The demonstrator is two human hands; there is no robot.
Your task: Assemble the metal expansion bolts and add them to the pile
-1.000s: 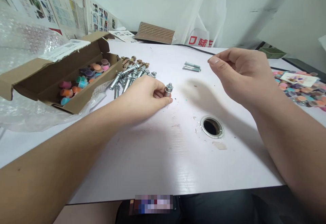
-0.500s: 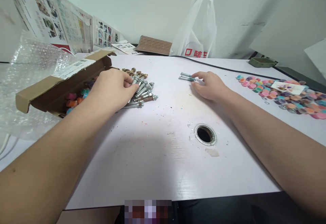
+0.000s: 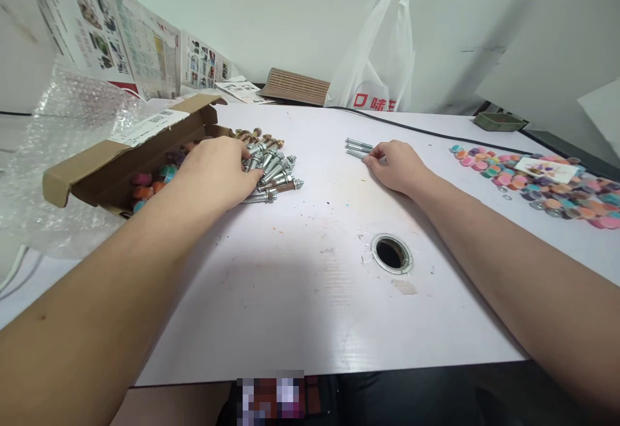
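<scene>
My left hand (image 3: 217, 168) rests over the left side of a pile of silver expansion bolts (image 3: 276, 168) with nuts and washers. Its thumb and index finger are apart at the bolts; the other fingertips are hidden, and I see nothing gripped. A few brownish, rusty bolts (image 3: 252, 134) lie at the back of the pile. Further right, my right hand (image 3: 394, 164) pinches the right end of a silver bolt (image 3: 357, 153) between thumb and fingers, at the tabletop. Just behind it lie other bolts (image 3: 357, 142), side by side.
An open cardboard box (image 3: 87, 177) with colourful caps stands at the left beside bubble wrap (image 3: 62, 122). Many coloured caps (image 3: 557, 193) and a card (image 3: 547, 169) lie at the right. A metal-rimmed hole (image 3: 391, 253) opens in the white table. Behind are a plastic bag (image 3: 368, 71) and black cable (image 3: 426, 130).
My left thumb and index finger have spread apart over the pile. My right fingers have closed lower on the front bolt, which now lies slightly angled. The view has shifted a little.
</scene>
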